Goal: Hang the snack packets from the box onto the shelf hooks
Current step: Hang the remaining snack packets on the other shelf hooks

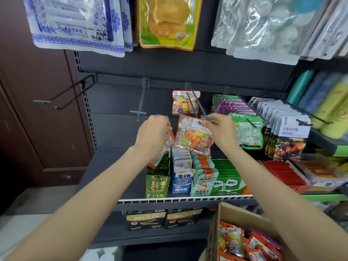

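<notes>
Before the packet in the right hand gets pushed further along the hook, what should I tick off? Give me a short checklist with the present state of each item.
1. Right hand has a grip on the candy packet at its top edge: ok.
2. Packet's hole on the hook: cannot tell; the hook tip overlaps the top edge.
3. Room on the hook: ok; one hung packet sits at the back.
4. Left hand holds a spare packet: ok.
5. Box has more packets: ok.
</notes>
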